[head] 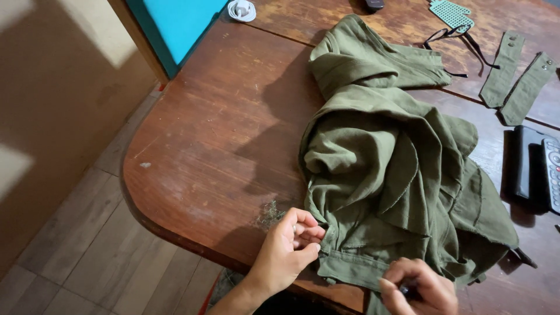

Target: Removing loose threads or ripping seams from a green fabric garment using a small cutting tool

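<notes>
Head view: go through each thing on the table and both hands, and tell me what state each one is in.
Green garment: crumpled in a heap, hem at the table's near edge.
Left hand: fingers pinching the garment's hem.
Right hand: closed around a small dark tool, pressed on the hem.
Two green fabric strips: loose, lying flat side by side.
Eyeglasses: unfolded, resting on the table.
Thread scraps: small loose pile beside the left hand.
Wooden table: worn, scuffed surface.
</notes>
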